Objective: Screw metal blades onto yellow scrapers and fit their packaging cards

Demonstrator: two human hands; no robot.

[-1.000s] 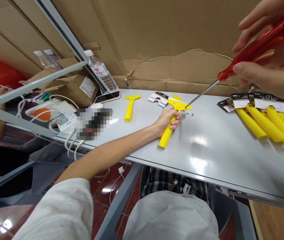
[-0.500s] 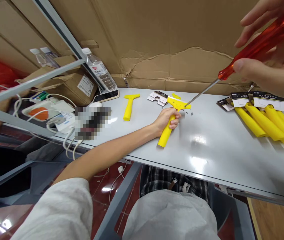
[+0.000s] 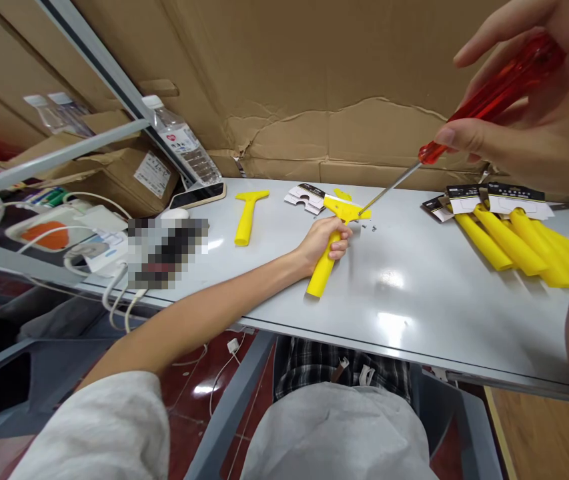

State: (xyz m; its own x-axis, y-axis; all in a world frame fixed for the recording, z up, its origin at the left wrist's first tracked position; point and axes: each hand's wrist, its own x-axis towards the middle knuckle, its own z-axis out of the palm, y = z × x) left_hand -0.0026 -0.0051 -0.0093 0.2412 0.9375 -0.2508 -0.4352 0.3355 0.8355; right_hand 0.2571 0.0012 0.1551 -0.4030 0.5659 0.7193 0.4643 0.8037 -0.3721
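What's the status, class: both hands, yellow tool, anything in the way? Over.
Left hand gripping yellow T-shaped tool. Right hand holding red screwdriver, tip at the tool's head. Small loose screws close by; nothing visibly blocking the screwdriver.

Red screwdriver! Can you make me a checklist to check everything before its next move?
1. Right hand holding the red screwdriver: ok, thumb and fingers are on its handle.
2. Left hand steadying the yellow tool: ok, its fingers wrap the handle.
3. Screwdriver's tip at the yellow tool's head: ok, near its right end.
4. Tip seated in a screw: cannot tell, too small.
5. Small loose parts gathered up: not ok, they lie scattered on the table.
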